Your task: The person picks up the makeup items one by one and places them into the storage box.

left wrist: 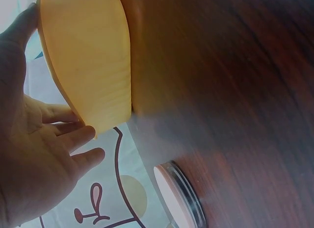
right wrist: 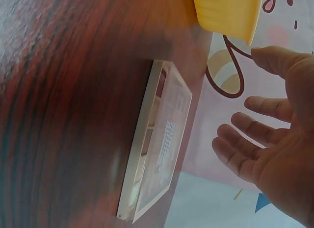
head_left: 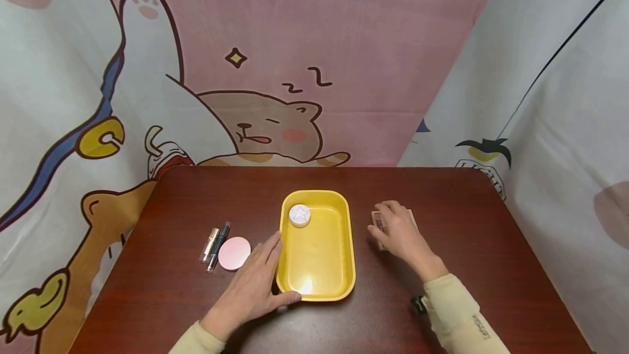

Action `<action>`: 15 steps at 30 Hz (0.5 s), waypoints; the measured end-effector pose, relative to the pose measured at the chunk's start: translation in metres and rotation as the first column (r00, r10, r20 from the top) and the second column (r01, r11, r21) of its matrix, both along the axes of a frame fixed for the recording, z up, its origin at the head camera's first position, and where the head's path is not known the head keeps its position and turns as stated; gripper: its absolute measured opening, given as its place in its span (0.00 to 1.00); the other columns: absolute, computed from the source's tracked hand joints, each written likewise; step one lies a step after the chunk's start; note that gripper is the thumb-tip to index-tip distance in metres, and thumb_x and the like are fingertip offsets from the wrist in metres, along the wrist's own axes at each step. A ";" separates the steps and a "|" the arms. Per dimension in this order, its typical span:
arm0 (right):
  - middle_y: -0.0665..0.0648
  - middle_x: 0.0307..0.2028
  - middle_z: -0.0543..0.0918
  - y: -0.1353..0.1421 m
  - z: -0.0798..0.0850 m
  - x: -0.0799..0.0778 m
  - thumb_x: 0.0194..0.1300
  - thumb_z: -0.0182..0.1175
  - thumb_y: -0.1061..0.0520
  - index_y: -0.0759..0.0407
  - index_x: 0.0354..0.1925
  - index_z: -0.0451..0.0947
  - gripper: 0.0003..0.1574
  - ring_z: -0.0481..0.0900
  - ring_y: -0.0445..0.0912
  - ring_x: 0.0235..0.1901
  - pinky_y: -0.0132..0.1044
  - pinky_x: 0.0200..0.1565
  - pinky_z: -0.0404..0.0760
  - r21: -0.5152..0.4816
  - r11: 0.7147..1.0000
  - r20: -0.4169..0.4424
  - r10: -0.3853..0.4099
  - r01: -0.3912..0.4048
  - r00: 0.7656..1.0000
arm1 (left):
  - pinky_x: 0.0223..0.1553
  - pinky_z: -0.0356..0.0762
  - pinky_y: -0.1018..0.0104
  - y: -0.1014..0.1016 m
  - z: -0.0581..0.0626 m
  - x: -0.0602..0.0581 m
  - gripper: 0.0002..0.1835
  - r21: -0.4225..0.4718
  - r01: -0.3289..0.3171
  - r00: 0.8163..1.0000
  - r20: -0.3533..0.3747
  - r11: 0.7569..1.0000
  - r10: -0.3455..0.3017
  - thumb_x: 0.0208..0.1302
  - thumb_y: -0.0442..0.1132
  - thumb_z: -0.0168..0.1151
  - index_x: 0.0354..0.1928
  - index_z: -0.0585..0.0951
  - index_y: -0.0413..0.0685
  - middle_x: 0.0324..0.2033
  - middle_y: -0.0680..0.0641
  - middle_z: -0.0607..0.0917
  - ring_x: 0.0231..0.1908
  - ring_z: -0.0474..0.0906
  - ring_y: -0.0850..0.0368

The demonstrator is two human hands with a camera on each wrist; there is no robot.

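My left hand [head_left: 250,285] rests along the left side of a yellow tray [head_left: 316,255], thumb at its near corner and fingers fairly straight at the rim. Inside the tray, toward the far left corner, sits a small round pot [head_left: 300,216] with a star on its lid. On the right, my right hand [head_left: 400,236] is spread over a flat eyeshadow palette [right wrist: 164,144] with a clear lid, which lies on the table. A gap shows between fingers and palette in the right wrist view. From the head, the hand covers much of the palette.
Left of the tray lies a round pink compact [head_left: 235,253], close to my left hand. Beside it are a slim dark cosmetic tube [head_left: 219,247] and a shorter light-coloured tube [head_left: 209,244]. The brown table [head_left: 393,321] ends at a cartoon-printed curtain [head_left: 393,42].
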State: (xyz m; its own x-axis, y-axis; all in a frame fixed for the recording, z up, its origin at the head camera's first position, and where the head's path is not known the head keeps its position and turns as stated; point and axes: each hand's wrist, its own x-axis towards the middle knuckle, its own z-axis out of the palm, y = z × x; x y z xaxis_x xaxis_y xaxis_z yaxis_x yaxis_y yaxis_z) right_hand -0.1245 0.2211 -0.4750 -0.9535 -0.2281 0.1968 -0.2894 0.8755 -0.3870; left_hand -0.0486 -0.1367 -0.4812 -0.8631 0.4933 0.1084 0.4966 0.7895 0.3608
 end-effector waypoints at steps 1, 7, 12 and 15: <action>0.72 0.59 0.76 0.001 0.000 0.000 0.64 0.72 0.53 0.70 0.62 0.76 0.34 0.74 0.68 0.59 0.64 0.61 0.76 0.002 1.000 0.006 -0.005 0.005 1.000 | 0.75 0.61 0.45 0.000 0.000 0.000 0.64 0.000 -0.001 1.000 0.001 1.000 0.001 0.52 0.74 0.71 0.78 0.61 0.34 0.78 0.37 0.59 0.76 0.61 0.44; 0.73 0.60 0.75 0.005 0.000 0.003 0.65 0.71 0.54 0.71 0.63 0.76 0.34 0.73 0.69 0.60 0.65 0.59 0.78 0.012 0.999 0.048 -0.042 0.042 0.998 | 0.76 0.59 0.46 0.000 0.001 0.000 0.64 -0.002 -0.009 1.000 0.023 1.000 0.009 0.52 0.74 0.71 0.78 0.60 0.34 0.79 0.37 0.58 0.76 0.61 0.44; 0.74 0.60 0.74 0.008 -0.002 0.004 0.65 0.70 0.53 0.71 0.63 0.75 0.36 0.72 0.69 0.60 0.66 0.60 0.76 0.028 0.996 0.068 -0.088 0.087 0.994 | 0.76 0.59 0.47 0.000 0.001 0.001 0.65 -0.002 -0.017 0.999 0.034 1.000 0.017 0.52 0.74 0.71 0.78 0.60 0.35 0.79 0.38 0.58 0.76 0.60 0.45; 0.74 0.60 0.74 0.011 -0.004 0.003 0.64 0.71 0.52 0.71 0.63 0.75 0.36 0.72 0.69 0.60 0.65 0.60 0.76 0.036 0.994 0.074 -0.108 0.106 0.991 | 0.76 0.59 0.46 0.001 0.001 0.001 0.65 -0.001 -0.018 0.999 0.034 1.000 0.018 0.51 0.74 0.71 0.79 0.60 0.35 0.79 0.38 0.58 0.76 0.60 0.45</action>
